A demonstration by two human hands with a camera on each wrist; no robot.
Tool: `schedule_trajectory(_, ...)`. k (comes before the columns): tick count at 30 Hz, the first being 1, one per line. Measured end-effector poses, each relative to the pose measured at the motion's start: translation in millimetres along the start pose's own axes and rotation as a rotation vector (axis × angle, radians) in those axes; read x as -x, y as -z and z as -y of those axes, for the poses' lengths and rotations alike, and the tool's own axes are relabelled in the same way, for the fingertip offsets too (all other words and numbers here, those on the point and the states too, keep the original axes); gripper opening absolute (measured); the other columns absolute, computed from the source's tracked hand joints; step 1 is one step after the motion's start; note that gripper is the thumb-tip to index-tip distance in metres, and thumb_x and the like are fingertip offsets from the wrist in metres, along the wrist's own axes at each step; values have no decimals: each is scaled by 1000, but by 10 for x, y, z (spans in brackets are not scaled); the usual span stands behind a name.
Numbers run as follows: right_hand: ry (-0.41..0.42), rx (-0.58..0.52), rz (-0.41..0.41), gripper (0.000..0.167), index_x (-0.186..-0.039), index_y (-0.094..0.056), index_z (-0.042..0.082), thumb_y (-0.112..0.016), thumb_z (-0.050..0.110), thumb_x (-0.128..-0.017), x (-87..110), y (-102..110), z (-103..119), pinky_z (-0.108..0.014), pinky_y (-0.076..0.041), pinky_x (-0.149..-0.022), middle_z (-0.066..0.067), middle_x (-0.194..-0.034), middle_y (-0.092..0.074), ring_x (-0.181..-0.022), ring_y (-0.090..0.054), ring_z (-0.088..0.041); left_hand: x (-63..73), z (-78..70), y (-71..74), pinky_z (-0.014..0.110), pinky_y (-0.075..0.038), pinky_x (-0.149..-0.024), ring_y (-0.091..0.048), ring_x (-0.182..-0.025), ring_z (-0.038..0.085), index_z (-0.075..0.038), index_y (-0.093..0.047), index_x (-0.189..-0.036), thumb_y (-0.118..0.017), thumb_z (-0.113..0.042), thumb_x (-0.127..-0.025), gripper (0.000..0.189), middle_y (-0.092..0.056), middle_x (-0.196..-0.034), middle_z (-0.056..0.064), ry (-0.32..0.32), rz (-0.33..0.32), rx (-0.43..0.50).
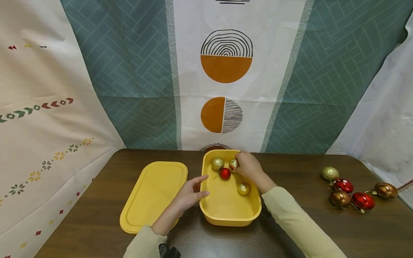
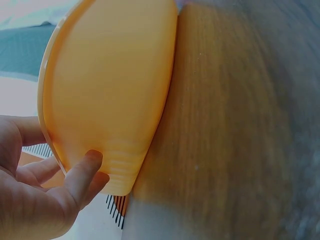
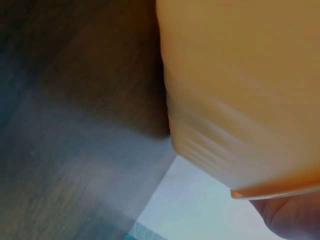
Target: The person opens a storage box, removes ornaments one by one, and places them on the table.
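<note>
A yellow rectangular bin [image 1: 230,211] stands on the table, with Christmas baubles inside. At its far right corner my right hand [image 1: 250,166] reaches over the rim and pinches a shiny gold bauble [image 1: 233,164]. Close by in the bin lie a glittery gold bauble [image 1: 217,164] and a red bauble [image 1: 224,173]; another gold bauble [image 1: 243,188] sits nearer the right wall. My left hand [image 1: 188,193] touches the bin's left rim with loosely extended fingers, some of which show against the outer wall [image 2: 115,90] in the left wrist view. Only part of my right hand [image 3: 295,217] shows in the right wrist view.
Left of the bin lies a flat yellow lid [image 1: 155,193]. Toward the table's right edge is a cluster of baubles: a glittery gold bauble [image 1: 330,173], a spotted red bauble [image 1: 343,185], a plainer red bauble [image 1: 363,201] and two copper baubles [image 1: 340,198]. Fabric hangs behind the table.
</note>
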State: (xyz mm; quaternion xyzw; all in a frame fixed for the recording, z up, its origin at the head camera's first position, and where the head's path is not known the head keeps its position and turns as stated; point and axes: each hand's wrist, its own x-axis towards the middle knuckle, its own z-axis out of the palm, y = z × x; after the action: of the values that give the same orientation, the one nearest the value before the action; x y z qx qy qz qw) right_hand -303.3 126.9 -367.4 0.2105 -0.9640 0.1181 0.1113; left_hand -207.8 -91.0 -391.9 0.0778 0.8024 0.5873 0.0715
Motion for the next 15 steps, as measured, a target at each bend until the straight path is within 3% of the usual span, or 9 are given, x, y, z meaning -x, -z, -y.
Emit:
schedule_trajectory(9, 55, -112, -61, 28, -84, -66, -1, -80, 11, -64, 75, 97, -24, -30, -43, -58, -8, -72, -56, -65, -50, -18, -5, -19, -9, 38, -49, -85, -43, -120, 36, -3, -47, -132, -63, -3, -83, 51, -43, -135, 21, 11, -4, -15)
schedule_trajectory(15, 62, -217, -89, 42, -99, -67, -5, -81, 15, -65, 167, 247, -23, -33, -47, -64, -13, -86, -64, -72, -56, -22, -8, -9, -7, 39, -50, -84, -43, -120, 36, -3, -46, -132, -63, -3, -83, 52, -42, -135, 21, 9, 0, -13)
